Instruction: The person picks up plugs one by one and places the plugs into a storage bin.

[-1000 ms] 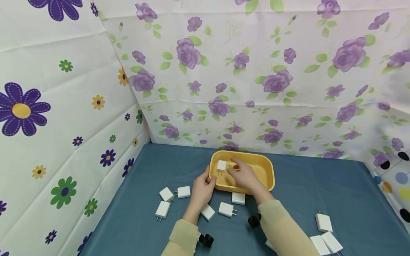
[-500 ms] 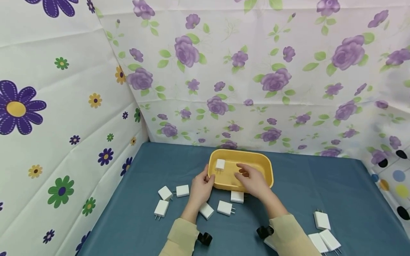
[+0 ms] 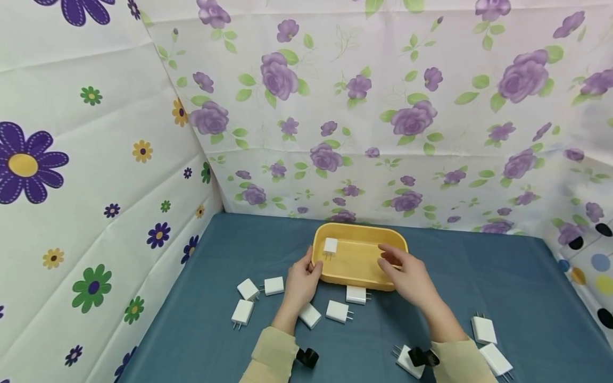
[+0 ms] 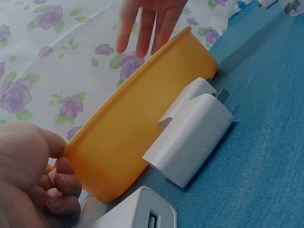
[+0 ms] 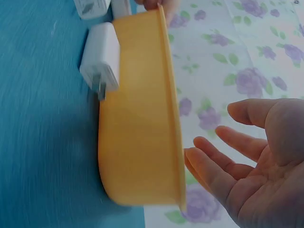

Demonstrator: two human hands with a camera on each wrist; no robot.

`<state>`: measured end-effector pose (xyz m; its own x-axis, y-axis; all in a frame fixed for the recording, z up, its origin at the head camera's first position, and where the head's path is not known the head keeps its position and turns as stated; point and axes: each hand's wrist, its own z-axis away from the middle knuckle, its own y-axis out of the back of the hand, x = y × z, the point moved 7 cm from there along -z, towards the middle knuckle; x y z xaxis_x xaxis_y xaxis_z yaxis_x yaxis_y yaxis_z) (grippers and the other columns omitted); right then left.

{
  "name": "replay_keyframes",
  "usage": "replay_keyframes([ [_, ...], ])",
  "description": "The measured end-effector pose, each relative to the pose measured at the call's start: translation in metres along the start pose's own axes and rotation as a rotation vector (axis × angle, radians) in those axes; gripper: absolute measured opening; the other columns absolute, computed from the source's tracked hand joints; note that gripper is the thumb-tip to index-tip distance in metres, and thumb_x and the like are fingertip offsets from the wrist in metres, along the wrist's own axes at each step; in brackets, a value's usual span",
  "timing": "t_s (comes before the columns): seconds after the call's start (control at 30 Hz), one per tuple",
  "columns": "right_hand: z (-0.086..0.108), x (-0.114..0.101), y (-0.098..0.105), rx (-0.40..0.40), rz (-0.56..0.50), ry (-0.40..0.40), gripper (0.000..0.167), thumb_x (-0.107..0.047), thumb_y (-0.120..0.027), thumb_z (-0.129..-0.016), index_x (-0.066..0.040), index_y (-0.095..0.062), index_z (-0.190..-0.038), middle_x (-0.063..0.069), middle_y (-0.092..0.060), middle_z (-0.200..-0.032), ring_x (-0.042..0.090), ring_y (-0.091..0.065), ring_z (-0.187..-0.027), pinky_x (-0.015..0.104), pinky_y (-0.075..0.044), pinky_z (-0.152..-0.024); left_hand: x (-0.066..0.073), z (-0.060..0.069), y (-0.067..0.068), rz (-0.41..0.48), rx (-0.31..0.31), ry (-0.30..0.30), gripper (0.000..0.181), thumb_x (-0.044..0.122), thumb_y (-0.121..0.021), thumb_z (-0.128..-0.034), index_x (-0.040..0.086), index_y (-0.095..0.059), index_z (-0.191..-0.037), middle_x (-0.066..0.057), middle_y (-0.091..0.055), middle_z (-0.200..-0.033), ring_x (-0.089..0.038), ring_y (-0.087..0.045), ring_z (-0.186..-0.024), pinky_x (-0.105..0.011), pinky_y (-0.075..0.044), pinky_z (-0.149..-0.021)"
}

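A yellow plastic tray [image 3: 354, 281] stands near the back of the table, with one white charger plug [image 3: 330, 246] lying inside at its left. My left hand [image 3: 301, 279] pinches the tray's left rim between thumb and curled fingers, as the left wrist view shows too. Over the tray's right end hovers my right hand [image 3: 407, 274], its fingers loosely spread and holding nothing. In the right wrist view, the right hand [image 5: 256, 161] is beside the tray's rim. Just in front of the tray lie two white charger plugs, one close against it [image 3: 356, 295] and one nearer [image 3: 338, 311].
More charger plugs lie on the blue cloth: a group at the left [image 3: 242, 312], one partly behind the left wrist [image 3: 310, 316], one under the right wrist camera [image 3: 406, 363], and others at the right [image 3: 483, 330]. Floral cloth walls [image 3: 364, 106] stand behind and at the left.
My right hand has moved right across the tray, from near the charger plug inside to the right end. The left hand keeps its grip on the rim, and the plug inside lies still.
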<state>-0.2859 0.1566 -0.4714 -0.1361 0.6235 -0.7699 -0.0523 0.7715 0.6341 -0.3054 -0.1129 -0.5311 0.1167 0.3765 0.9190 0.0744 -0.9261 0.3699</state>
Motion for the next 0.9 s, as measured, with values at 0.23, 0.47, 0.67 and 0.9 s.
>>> replay_keyframes([
  [0.23, 0.019, 0.002, 0.009, 0.072, 0.018, 0.040, 0.036, -0.025, -0.067, -0.109, -0.009, -0.070, -0.141, 0.013, -0.071, -0.132, 0.033, -0.067, -0.122, 0.051, -0.058, -0.097, 0.003, 0.000, 0.003, -0.003, 0.009, 0.001, 0.057, 0.017, -0.065, -0.1082, -0.003, -0.047, -0.158, 0.004, -0.051, -0.068, -0.011, -0.044, -0.054, -0.024, -0.034, -0.053],
  [0.47, 0.039, -0.012, -0.006, 0.108, 0.057, 0.109, 0.022, -0.012, -0.075, -0.102, -0.012, -0.079, -0.124, 0.003, -0.075, -0.119, 0.022, -0.072, -0.107, 0.036, -0.062, -0.084, 0.004, 0.001, 0.002, 0.006, -0.005, -0.010, 0.056, 0.016, -0.064, -0.1089, -0.004, -0.046, -0.158, 0.003, -0.050, -0.068, -0.011, -0.043, -0.053, -0.024, -0.034, -0.052],
  [0.67, 0.046, -0.028, -0.036, -0.014, 0.179, 0.178, 0.022, -0.013, -0.079, -0.099, -0.016, -0.081, -0.121, -0.005, -0.076, -0.112, 0.011, -0.072, -0.099, 0.036, -0.060, -0.083, 0.004, 0.001, 0.003, 0.005, -0.001, -0.008, 0.056, 0.016, -0.064, -0.1086, -0.004, -0.047, -0.158, 0.003, -0.050, -0.068, -0.011, -0.043, -0.054, -0.024, -0.033, -0.053],
  [0.9, 0.051, -0.035, -0.073, -0.196, 0.388, 0.160, 0.049, -0.020, -0.082, -0.097, -0.012, -0.070, -0.144, 0.005, -0.068, -0.141, 0.028, -0.063, -0.131, 0.052, -0.052, -0.105, 0.002, 0.002, 0.001, 0.004, -0.006, -0.006, 0.056, 0.016, -0.064, -0.1085, -0.004, -0.047, -0.158, 0.003, -0.050, -0.068, -0.012, -0.044, -0.055, -0.024, -0.034, -0.053],
])
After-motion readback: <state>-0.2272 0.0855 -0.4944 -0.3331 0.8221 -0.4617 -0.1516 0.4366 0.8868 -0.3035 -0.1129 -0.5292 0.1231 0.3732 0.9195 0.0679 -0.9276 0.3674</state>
